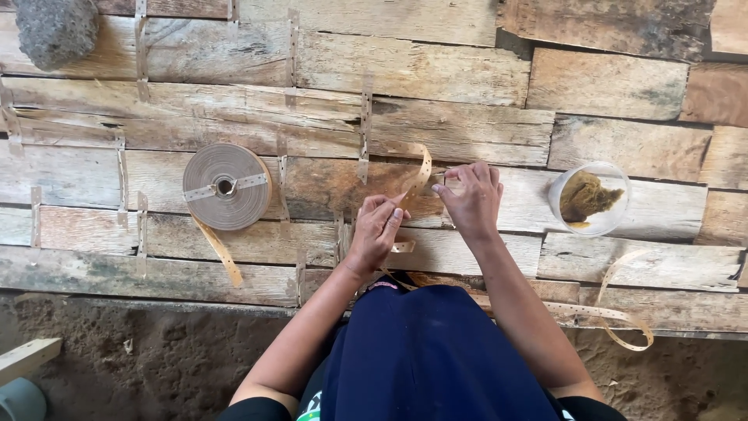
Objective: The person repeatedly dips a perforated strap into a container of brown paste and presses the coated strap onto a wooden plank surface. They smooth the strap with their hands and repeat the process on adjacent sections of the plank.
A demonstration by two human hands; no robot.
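While both hands work over the plank floor (436, 129), I read the following from the head view. My left hand (375, 232) has its grip pinched together on a pale perforated strip (421, 173), thumb and forefinger closed near the strip's lower part. My right hand (470, 196) sits just beside it; its fingers curl toward the same strip, but the contact point is hidden behind the knuckles, so I cannot tell whether that grip is clamped. The strip arcs upward between the two hands, its top end free above them. Its lower run disappears under the left hand and behind the dark blue garment (436, 355).

To the left, well apart from the hands, a roll of the same strip (227, 186) lies flat, with a loose tail (218, 251) trailing toward me. To the right, a clear round container (590, 198) holds brownish fibrous matter that I cannot identify. A curled strip offcut (615, 312) lies near the floor edge. A grey rough lump (56, 30) is cut off at the upper left corner.
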